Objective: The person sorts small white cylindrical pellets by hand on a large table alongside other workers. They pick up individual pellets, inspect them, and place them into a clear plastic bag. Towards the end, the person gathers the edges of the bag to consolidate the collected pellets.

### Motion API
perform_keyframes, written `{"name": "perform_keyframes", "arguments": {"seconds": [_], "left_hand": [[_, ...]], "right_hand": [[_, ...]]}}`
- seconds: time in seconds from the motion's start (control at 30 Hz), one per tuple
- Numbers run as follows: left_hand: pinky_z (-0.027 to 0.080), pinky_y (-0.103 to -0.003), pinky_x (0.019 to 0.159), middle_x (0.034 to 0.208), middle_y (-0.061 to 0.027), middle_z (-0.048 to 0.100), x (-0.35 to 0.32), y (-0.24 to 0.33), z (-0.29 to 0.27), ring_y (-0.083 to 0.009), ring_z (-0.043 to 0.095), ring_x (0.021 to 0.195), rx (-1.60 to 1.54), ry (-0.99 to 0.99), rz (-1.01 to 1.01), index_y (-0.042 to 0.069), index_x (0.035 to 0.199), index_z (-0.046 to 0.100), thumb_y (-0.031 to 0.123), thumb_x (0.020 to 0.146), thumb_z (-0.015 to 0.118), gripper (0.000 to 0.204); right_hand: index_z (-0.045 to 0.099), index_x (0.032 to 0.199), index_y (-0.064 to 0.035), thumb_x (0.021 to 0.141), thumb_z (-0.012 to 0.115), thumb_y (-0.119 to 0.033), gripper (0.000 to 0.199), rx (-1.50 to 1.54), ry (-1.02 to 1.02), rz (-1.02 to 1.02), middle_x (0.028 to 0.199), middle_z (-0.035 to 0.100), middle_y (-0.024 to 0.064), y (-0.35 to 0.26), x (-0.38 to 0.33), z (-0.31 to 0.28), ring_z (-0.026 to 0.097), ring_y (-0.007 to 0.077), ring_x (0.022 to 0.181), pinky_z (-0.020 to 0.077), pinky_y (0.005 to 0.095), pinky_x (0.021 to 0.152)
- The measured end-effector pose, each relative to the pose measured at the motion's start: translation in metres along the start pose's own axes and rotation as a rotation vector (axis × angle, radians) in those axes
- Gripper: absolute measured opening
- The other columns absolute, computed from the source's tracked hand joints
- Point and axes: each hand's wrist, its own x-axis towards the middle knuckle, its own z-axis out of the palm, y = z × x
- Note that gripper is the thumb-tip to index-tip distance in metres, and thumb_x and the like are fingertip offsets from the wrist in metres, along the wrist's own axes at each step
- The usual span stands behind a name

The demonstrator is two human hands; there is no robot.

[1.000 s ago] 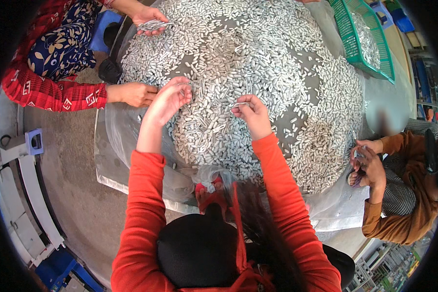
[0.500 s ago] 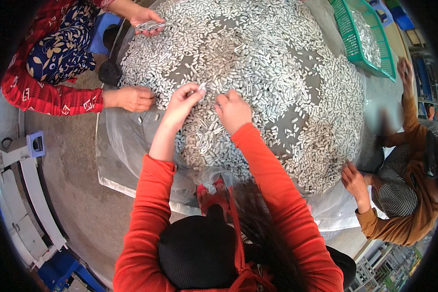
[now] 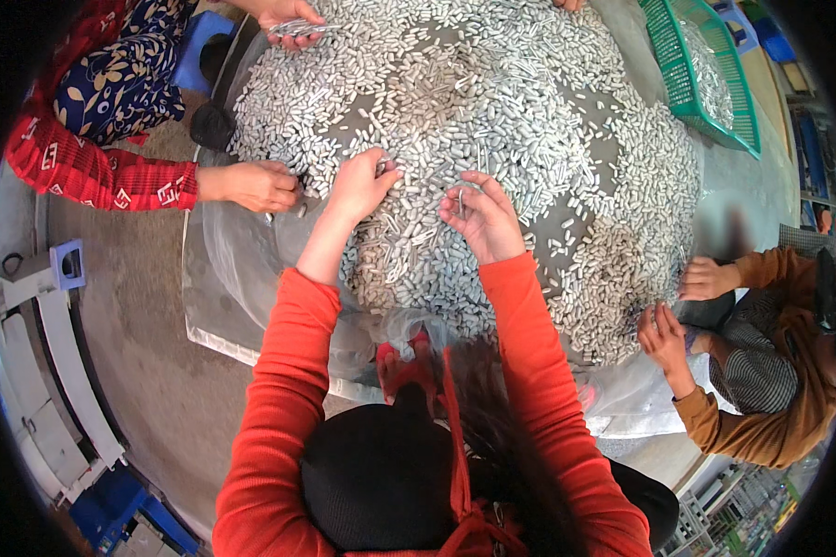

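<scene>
A wide heap of small silver-grey, capsule-shaped pieces [image 3: 520,139] covers the work surface. Over its near middle, my left hand [image 3: 358,186] is closed with thumb and fingertips pinched together; what they hold is too small to make out. Just to the right, my right hand [image 3: 489,218] is turned palm inward with curled fingers. A slim silver piece [image 3: 462,200] shows between its thumb and fingers. Both hands are apart from each other, just above the heap. Greyer pieces [image 3: 446,292] lie nearest to me, below my hands.
At the left, a co-worker in a red sleeve [image 3: 111,176] has one hand [image 3: 260,186] at the heap's edge and another holding several pieces. Another person's hands [image 3: 664,339] work at the right edge. A green basket [image 3: 683,84] with silver pieces stands far right. Clear plastic sheeting [image 3: 241,269] skirts the heap.
My right hand has moved right and turned, its fingers opening outward from the heap. My left hand has shifted slightly right and up. The right co-worker's second hand has come to the heap's edge.
</scene>
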Motion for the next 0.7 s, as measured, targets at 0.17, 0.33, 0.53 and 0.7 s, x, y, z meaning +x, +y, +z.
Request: {"name": "perform_keyframes", "arguments": {"seconds": [0.17,0.33,0.53,0.7], "left_hand": [[0.042,-0.026,0.066,0.079,-0.0013,0.058,-0.013,0.007,-0.013,-0.0118,0.054,0.074,-0.763,-0.025,-0.062,0.005,0.088,0.054,0.018,0.083,0.061,0.016],[0.043,-0.026,0.072,0.085,-0.0041,0.058,-0.046,-0.034,-0.036,-0.0128,0.055,0.079,-0.994,-0.018,-0.244,0.004,0.104,0.051,0.017,0.085,0.056,0.023],[0.045,-0.040,0.067,0.077,-0.0226,0.061,-0.057,-0.013,-0.015,-0.0365,0.061,0.077,0.001,0.142,-0.208,-0.001,0.081,0.058,0.034,0.076,0.065,0.036],[0.044,-0.030,0.060,0.069,-0.0064,0.058,-0.053,-0.014,-0.006,-0.0159,0.053,0.061,-0.362,0.095,-0.162,0.001,0.083,0.055,0.025,0.081,0.061,0.025]], "right_hand": [[0.056,0.100,-0.0061,0.080,0.059,-0.010,0.021,-0.904,-0.120,-0.367,0.083,0.054,0.0016,0.031,0.003,-0.001,0.051,0.0112,0.070,0.0445,0.0241,0.064],[0.055,0.086,-0.0071,0.069,0.069,-0.019,0.025,-1.603,0.048,-0.432,0.089,0.055,0.0122,0.057,0.001,0.032,0.057,0.0317,0.077,0.0477,0.0404,0.066],[0.054,0.086,-0.0056,0.075,0.063,-0.016,0.017,-1.313,-0.014,-0.568,0.076,0.054,0.0086,0.070,0.011,0.017,0.057,0.0259,0.071,0.0450,0.0346,0.060],[0.051,0.086,-0.0067,0.086,0.051,-0.009,0.003,-0.290,0.026,0.004,0.085,0.058,0.0049,0.028,-0.007,0.011,0.055,0.0154,0.077,0.0436,0.0282,0.063]]}}
